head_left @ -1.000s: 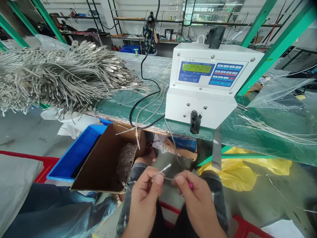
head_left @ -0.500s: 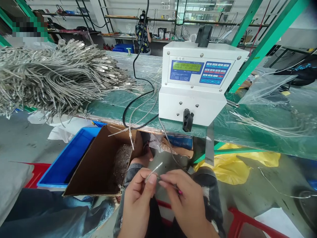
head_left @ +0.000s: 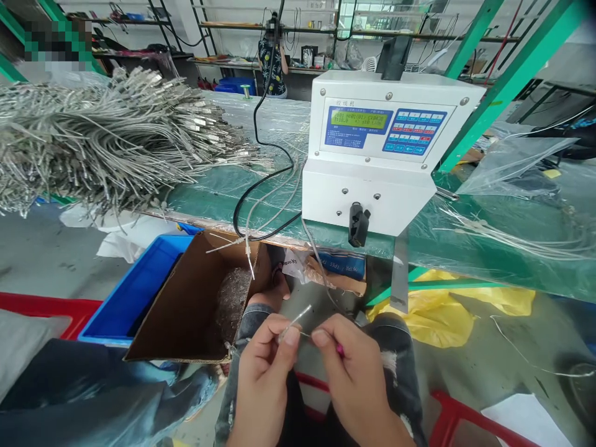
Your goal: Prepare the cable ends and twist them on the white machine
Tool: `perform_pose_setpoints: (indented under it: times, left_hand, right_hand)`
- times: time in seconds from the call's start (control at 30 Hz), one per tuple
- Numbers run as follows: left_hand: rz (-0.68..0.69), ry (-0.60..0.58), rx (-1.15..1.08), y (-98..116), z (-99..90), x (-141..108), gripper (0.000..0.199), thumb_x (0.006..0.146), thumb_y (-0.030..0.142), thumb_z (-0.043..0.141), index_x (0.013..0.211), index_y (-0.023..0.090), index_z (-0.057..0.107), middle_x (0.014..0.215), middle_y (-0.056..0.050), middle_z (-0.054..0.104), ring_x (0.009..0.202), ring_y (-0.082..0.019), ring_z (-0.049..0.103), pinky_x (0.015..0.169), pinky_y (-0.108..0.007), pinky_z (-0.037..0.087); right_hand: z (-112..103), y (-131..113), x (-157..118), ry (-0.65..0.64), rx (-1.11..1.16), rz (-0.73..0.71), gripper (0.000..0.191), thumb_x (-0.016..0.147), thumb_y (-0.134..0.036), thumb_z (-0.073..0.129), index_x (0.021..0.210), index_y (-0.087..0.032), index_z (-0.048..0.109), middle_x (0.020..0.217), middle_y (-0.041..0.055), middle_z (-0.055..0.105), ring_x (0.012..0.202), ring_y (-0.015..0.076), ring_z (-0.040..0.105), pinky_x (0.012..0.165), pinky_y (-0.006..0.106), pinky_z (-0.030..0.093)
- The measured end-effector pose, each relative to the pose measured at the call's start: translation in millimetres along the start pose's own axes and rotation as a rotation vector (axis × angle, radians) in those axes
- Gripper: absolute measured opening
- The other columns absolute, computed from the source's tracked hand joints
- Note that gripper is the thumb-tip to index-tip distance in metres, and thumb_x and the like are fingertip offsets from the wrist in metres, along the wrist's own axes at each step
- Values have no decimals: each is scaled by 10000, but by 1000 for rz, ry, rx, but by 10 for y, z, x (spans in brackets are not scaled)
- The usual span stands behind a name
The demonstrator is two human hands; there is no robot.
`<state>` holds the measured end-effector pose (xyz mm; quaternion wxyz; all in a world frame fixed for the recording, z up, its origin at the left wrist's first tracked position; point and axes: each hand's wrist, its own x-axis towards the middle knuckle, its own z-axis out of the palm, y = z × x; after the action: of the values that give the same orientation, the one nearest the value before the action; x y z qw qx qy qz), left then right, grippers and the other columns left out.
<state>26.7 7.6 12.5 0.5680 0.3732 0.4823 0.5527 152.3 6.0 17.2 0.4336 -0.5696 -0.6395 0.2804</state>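
Hands: left hand (head_left: 263, 379) and right hand (head_left: 356, 379) pinched shut on a thin cable end (head_left: 298, 321), held above the lap | Handling: close fingertip control suited it | Beyond: cardboard box (head_left: 186, 323), wire-twisting machine (head_left: 367, 149), braided cable bundle (head_left: 102, 139)

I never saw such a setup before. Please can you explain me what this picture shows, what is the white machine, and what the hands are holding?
This picture comes from a camera worn on a person's head, looking down at their own hands. The left hand and right hand pinch a thin silvery wire; a small pink piece shows at the right hand. Ahead, on a green bench under clear plastic, stands a white machine with a green display and keypad. Its exact use cannot be told here. To its left lies a large bundle of braided metal cables. Below are a cardboard box and a blue crate.
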Motion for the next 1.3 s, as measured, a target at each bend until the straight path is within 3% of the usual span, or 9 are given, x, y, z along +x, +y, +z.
perform_pose_setpoints:
  times: [0.13,0.23,0.3,0.4,0.5,0.67,0.97,1.13,1.3]
  left_hand:
    - [15,81,-31,51,-17,34,288,889,388,674,686,195,607,620,42,442,606,-130,365,573,-239,339]
    - [36,142,-50,111,-31,84,340,875,417,685,641,194,578,597,46,420,592,-128,351,562,-240,327]
    - [25,136,-51,128,-28,101,334,854,423,709,645,192,588,593,46,427,584,-125,354,554,-237,326]
    - [-16,117,-65,106,-3,87,311,827,434,737,681,188,615,592,51,433,573,-117,347,543,-227,322]
    - [-49,96,-77,73,18,53,304,827,432,738,686,192,615,610,50,426,589,-120,335,550,-224,328]
    - [-58,42,-63,73,11,25,294,859,414,706,680,203,610,625,46,425,610,-130,334,573,-232,336]
    - [-73,-27,2,40,23,3,231,867,427,697,764,221,679,667,44,470,614,-118,377,582,-233,355]
    - [-86,-68,-50,32,-13,12,244,870,463,684,943,232,714,612,54,499,578,-103,431,594,-234,367]
    - [-72,-63,-99,97,8,62,181,888,414,681,933,239,669,619,75,531,522,-70,464,569,-210,374]
  right_hand:
    - [-30,80,-2,45,38,51,461,1004,-386,441,585,-196,469,541,-36,471,506,99,472,489,224,316]
    - [-109,147,-44,129,87,110,347,998,-351,459,726,-199,610,643,-13,585,538,113,541,516,221,403]
    - [-146,155,-74,153,79,32,143,955,-308,552,967,-225,667,843,13,674,626,127,612,546,223,460]
    - [-126,112,-85,127,1,-161,294,865,-257,698,1153,-271,638,1068,39,700,808,161,682,580,223,504]
    - [-55,70,-52,101,-5,-244,195,880,-184,687,1061,-252,662,990,20,734,851,152,704,675,218,526]
    - [-9,80,-23,99,63,-159,88,924,-160,608,865,-212,649,819,-10,725,745,120,687,684,199,487]
    - [-22,113,-24,124,-75,-78,320,999,-287,445,695,-199,495,607,-46,497,540,93,479,522,223,317]
    - [-96,226,-18,148,-68,-15,423,1004,-313,458,596,-199,442,530,-57,424,476,87,430,468,218,304]
    - [-267,256,-75,238,-126,-188,148,977,-258,533,1002,-213,671,1006,56,673,866,146,669,678,215,524]
